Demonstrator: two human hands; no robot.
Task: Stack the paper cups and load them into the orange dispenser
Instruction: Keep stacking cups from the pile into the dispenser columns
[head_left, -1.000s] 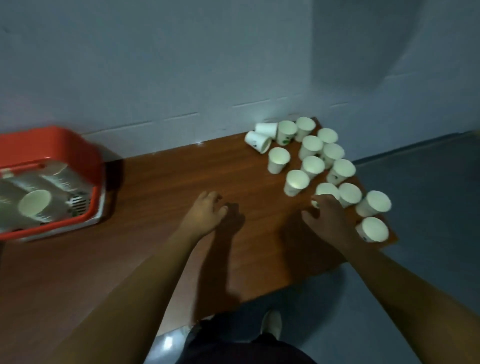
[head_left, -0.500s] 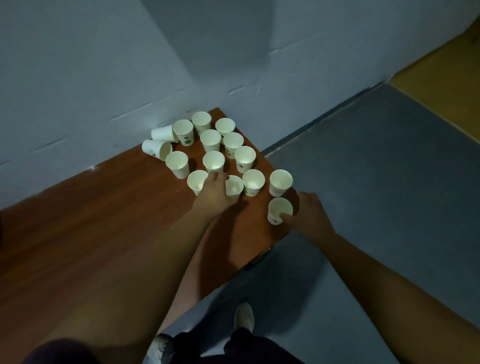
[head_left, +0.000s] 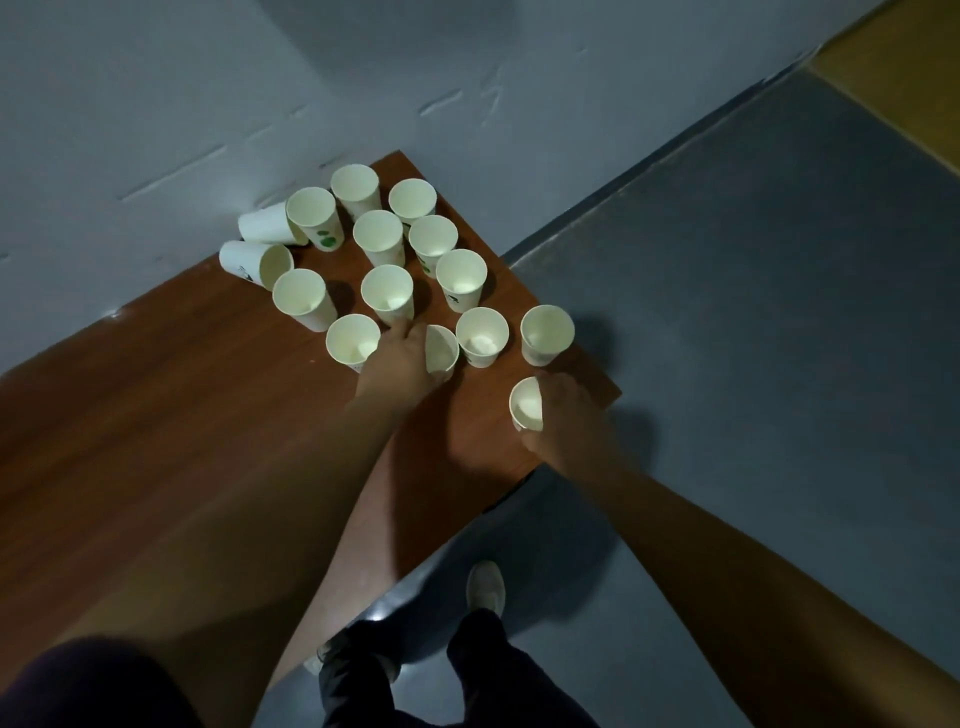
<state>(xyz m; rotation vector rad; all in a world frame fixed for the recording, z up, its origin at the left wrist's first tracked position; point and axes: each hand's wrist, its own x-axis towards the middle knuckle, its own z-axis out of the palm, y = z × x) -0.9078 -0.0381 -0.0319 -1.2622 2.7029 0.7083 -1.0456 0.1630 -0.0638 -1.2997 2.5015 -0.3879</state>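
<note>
Because the curled fingers (head_left: 553, 383) of your right hand (head_left: 566, 415) grip a small white paper cup (head_left: 525, 404) standing right at the corner of the brown wooden table (head_left: 208, 441), a hurried pull or a slack pinch could, I judge, send it over the edge onto the grey floor (head_left: 753, 312). If you squeeze too hard, the thin wall may buckle and refuse to nest.

Your left hand (head_left: 402, 358) wraps round a second white paper cup (head_left: 442, 353), which leans out to the right of your knuckles. Neighbours crowd those fingers: one open-mouthed cup (head_left: 353, 343) sits just beside the hand on its left, and another (head_left: 387, 293) lies just past the fingertips, so a careless lift may topple either.

The corner cup lies inside your right grasp, its mouth showing to the left of the fingers. The leaning cup lies under your left palm. Beyond both hands the remaining upright white cups (head_left: 382, 236) stand close together towards the grey wall (head_left: 156, 104), and two toppled cups (head_left: 262, 224) lie on their sides at the far left. The orange dispenser is out of view, so its whereabouts cannot be told.
</note>
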